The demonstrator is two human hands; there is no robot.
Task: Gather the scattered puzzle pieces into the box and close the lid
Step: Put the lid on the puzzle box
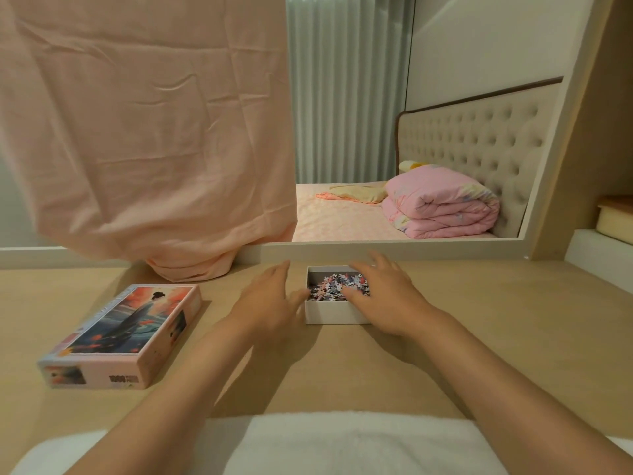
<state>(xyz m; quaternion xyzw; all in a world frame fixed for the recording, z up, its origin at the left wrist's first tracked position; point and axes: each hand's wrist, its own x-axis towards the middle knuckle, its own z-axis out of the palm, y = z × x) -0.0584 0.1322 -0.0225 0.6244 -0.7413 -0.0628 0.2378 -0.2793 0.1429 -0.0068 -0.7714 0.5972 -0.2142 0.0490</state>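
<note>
A small white box (329, 313) stands open on the beige tabletop (479, 320), filled with a heap of multicoloured puzzle pieces (329, 286). My left hand (270, 299) lies flat against the box's left side, fingers spread, thumb near the rim. Over the box's right half my right hand (380, 293) rests palm down with fingers apart, covering part of the pieces. The box lid (126, 334), pink with a picture of a figure in a long robe, lies picture side up at the left, apart from both hands.
A peach cloth (144, 132) hangs over the left of a large mirror (394, 132) behind the table, its lower end bunched on the tabletop. A white towel (342, 443) lies at the near edge. A cream container (615, 221) sits at the far right.
</note>
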